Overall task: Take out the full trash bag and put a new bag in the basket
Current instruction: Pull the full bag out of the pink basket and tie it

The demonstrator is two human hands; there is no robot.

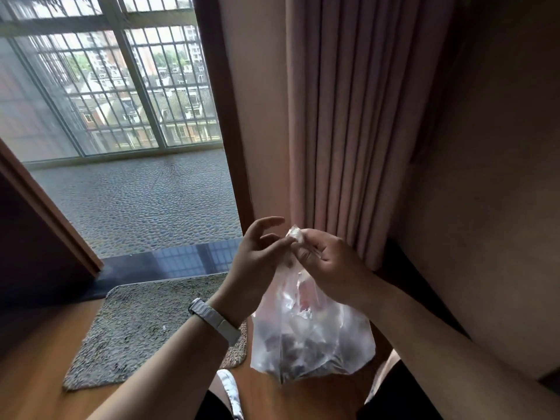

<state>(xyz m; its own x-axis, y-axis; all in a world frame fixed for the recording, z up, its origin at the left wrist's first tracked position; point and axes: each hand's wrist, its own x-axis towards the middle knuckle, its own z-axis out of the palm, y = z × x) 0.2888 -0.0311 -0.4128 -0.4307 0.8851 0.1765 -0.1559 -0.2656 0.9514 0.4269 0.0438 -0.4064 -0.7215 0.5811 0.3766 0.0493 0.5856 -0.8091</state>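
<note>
Plastic, clear and thin: we have the full trash bag [312, 338] out in the air; no basket shows anywhere in view, so we cannot tell where it stands.
Bag contents: crumpled paper and darker scraps sit in the bulging lower half, with something pinkish higher up; we cannot name the pieces.
Bag place: it hangs in front of the curtain [357, 122], low beside its hem, above the wooden floor [39, 374] and just right of the grey mat [145, 322].
Long axis: near vertical, we judge; the gathered neck points up toward our hands and the heavy belly points down at the floor.
Right hand grip: our right hand [328, 262] is closed round the twisted neck, with a tuft of plastic poking out above the fingers.
Left hand grip: our left hand [260, 262] pinches the same neck between thumb and a finger, the other fingers spread loose and open; a pale watch band [213, 321] sits on that wrist.
Step in hand: we read this as tying or twisting the neck shut.
Done so far: the full bag looks lifted clear, so we take the first half as nearly finished.
Left to do: close the neck, set the bag aside, fetch a new bag and line the basket; no new bag is visible.
Further from the curtain: to its left, the open doorway [136, 201] leads to a pebbled balcony floor and a barred window.
</note>
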